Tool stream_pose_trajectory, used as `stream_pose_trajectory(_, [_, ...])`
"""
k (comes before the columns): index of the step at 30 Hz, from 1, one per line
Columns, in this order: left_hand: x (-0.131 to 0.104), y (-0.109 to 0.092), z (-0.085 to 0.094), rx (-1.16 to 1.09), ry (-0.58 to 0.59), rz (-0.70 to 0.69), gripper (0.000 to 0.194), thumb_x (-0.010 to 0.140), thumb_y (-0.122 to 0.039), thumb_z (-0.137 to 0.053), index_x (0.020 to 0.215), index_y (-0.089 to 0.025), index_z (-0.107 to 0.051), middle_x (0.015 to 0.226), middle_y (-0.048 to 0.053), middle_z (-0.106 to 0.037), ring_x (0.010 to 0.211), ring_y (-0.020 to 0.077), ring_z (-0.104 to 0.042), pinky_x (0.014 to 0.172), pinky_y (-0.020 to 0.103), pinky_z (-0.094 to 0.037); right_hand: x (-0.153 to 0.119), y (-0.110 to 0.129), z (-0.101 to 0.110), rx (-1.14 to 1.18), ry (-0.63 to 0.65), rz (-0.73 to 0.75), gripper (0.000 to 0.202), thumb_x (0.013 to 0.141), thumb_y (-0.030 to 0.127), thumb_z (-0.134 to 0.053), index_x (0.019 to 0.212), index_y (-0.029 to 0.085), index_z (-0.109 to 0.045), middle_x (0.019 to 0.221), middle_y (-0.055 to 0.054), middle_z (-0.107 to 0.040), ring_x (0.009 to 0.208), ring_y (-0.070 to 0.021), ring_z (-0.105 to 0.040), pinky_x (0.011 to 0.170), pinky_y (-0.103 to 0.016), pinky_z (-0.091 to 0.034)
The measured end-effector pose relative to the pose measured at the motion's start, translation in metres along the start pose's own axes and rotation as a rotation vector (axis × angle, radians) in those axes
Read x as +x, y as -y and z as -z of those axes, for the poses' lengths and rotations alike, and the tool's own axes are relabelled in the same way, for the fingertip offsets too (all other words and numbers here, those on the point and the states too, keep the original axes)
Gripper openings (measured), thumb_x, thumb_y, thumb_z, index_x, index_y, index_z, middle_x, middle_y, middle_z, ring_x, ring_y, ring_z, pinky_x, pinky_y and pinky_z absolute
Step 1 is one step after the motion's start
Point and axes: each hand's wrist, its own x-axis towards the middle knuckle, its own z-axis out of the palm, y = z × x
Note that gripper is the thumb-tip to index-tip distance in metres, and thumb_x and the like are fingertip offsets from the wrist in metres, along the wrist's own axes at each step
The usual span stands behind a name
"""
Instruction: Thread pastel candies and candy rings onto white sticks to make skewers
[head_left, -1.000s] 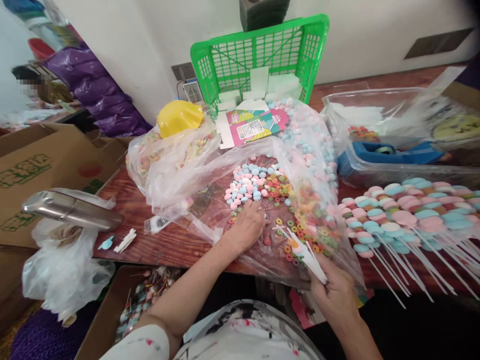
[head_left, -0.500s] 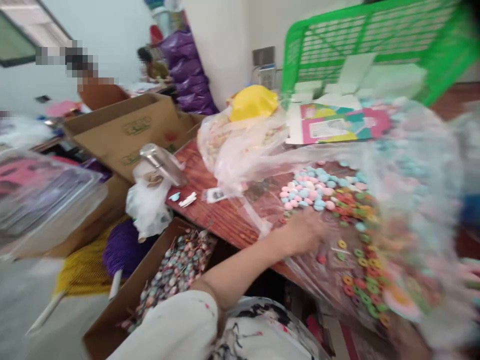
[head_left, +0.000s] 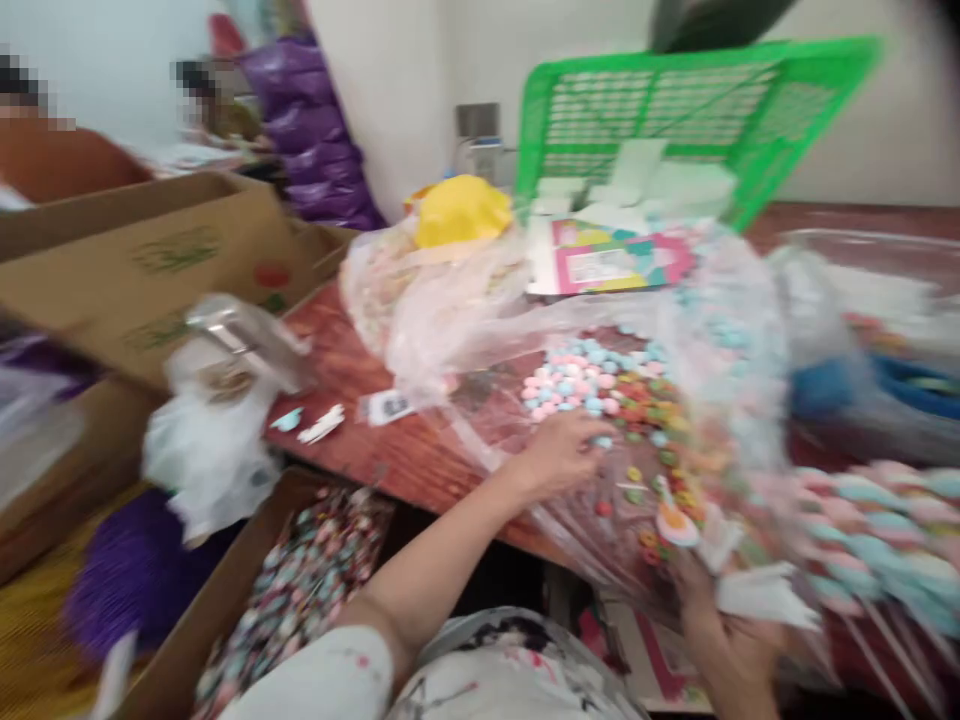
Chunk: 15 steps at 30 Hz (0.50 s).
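Note:
My left hand point(head_left: 564, 455) reaches over the plastic sheet at the near edge of the pink and blue candies point(head_left: 574, 372), its fingers bent and blurred; what they hold, if anything, I cannot make out. Beside the candies lie small ring-shaped candies point(head_left: 646, 402) in orange, green and red. At the lower right, my right hand point(head_left: 705, 600) is closed near a white piece with an orange centre point(head_left: 677, 525), which sits at its fingertips. White strips point(head_left: 769, 595) lie against that hand. A clear plastic bag point(head_left: 739, 350) bulges behind the ring candies.
A green basket point(head_left: 529, 130) stands behind a colourful card point(head_left: 600, 268). Left are a metal flask point(head_left: 251, 340), a cardboard box point(head_left: 150, 260) and a box of wrapped candies point(head_left: 300, 570). Pink and blue twisted candies on sticks point(head_left: 877, 530) lie right. People sit far left.
The view has turned right, bringing the twisted candies into sight. My right hand has come up into view with the white and orange piece. My left hand stays beside the candies.

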Motion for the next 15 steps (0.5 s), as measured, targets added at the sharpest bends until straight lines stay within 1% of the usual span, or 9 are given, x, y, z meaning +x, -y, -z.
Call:
stream_pose_trajectory(1, [-0.001,-0.004,0.002,-0.223,-0.068,0.082,0.026,0.078,-0.013,-0.057,0.101,-0.014,-0.069,0.095,0.008,-0.069,0.083,0.0176,-0.063,0.075,0.03,-0.051,0.003,0.009,0.002,-0.049,-0.028,0.02,0.028,0.088,0.033,-0.059,0.103,0.012,-0.067,0.09,-0.011,-0.072,0.081,-0.0246,-0.069,0.069,-0.034,-0.056])
stream_pose_trajectory(2, [-0.002,-0.008,0.003,-0.447,-0.111,0.156,0.027,0.078,-0.016,-0.06,0.103,-0.014,-0.069,0.092,0.007,-0.069,0.079,0.0162,-0.063,0.071,0.028,-0.051,0.007,0.018,0.004,-0.08,-0.048,0.05,0.025,0.088,0.032,-0.057,0.099,0.013,-0.068,0.085,-0.01,-0.073,0.076,-0.0239,-0.069,0.063,-0.032,-0.055])
stream_pose_trajectory(3, [-0.003,-0.012,0.004,-0.647,-0.109,0.23,0.031,0.076,-0.019,-0.064,0.106,-0.014,-0.068,0.085,0.005,-0.069,0.072,0.0151,-0.063,0.066,0.027,-0.051,0.011,0.026,0.007,-0.105,-0.028,0.095,0.022,0.088,0.029,-0.056,0.096,0.014,-0.069,0.081,-0.009,-0.073,0.073,-0.0228,-0.069,0.06,-0.03,-0.055])
stream_pose_trajectory(5, [-0.005,-0.02,0.003,-0.938,-0.127,0.324,0.035,0.069,-0.021,-0.071,0.103,-0.014,-0.069,0.079,0.003,-0.069,0.068,0.0141,-0.063,0.063,0.026,-0.051,0.018,0.041,0.011,-0.125,0.02,0.174,0.018,0.088,0.022,-0.053,0.092,0.016,-0.069,0.076,-0.006,-0.072,0.067,-0.0203,-0.069,0.059,-0.029,-0.055])
stream_pose_trajectory(6, [-0.006,-0.025,0.001,-1.03,-0.152,0.349,0.034,0.066,-0.021,-0.074,0.099,-0.015,-0.07,0.078,0.002,-0.069,0.067,0.0139,-0.063,0.062,0.026,-0.051,0.02,0.046,0.014,-0.127,0.043,0.198,0.018,0.087,0.02,-0.051,0.091,0.017,-0.069,0.076,-0.006,-0.072,0.066,-0.0196,-0.068,0.06,-0.029,-0.055])
stream_pose_trajectory(8, [-0.008,-0.032,-0.001,-1.1,-0.225,0.35,0.029,0.061,-0.019,-0.078,0.09,-0.016,-0.073,0.08,0.002,-0.069,0.071,0.0136,-0.062,0.065,0.026,-0.052,0.021,0.053,0.018,-0.132,0.07,0.204,0.02,0.087,0.018,-0.049,0.093,0.017,-0.068,0.079,-0.006,-0.072,0.067,-0.0193,-0.068,0.063,-0.029,-0.056])
stream_pose_trajectory(10, [-0.009,-0.036,-0.003,-1.06,-0.268,0.3,0.024,0.061,-0.017,-0.078,0.085,-0.018,-0.075,0.084,0.002,-0.069,0.076,0.0134,-0.062,0.071,0.026,-0.052,0.02,0.056,0.021,-0.142,0.091,0.181,0.023,0.087,0.016,-0.046,0.097,0.017,-0.066,0.084,-0.007,-0.072,0.071,-0.0192,-0.068,0.065,-0.029,-0.056])
stream_pose_trajectory(13, [-0.011,-0.037,-0.002,-0.953,-0.25,0.205,0.022,0.064,-0.015,-0.078,0.085,-0.021,-0.077,0.089,0.003,-0.068,0.086,0.0143,-0.061,0.078,0.026,-0.05,0.018,0.056,0.024,-0.164,0.096,0.176,0.027,0.085,0.011,-0.044,0.1,0.016,-0.065,0.083,-0.006,-0.071,0.07,-0.0178,-0.068,0.064,-0.026,-0.055])
stream_pose_trajectory(15, [-0.012,-0.037,-0.001,-0.931,-0.21,0.178,0.024,0.064,-0.015,-0.079,0.086,-0.022,-0.077,0.094,0.004,-0.068,0.093,0.0165,-0.061,0.081,0.027,-0.051,0.018,0.054,0.025,-0.196,0.078,0.19,0.028,0.082,0.009,-0.043,0.099,0.017,-0.064,0.079,-0.005,-0.071,0.067,-0.0174,-0.067,0.063,-0.026,-0.055])
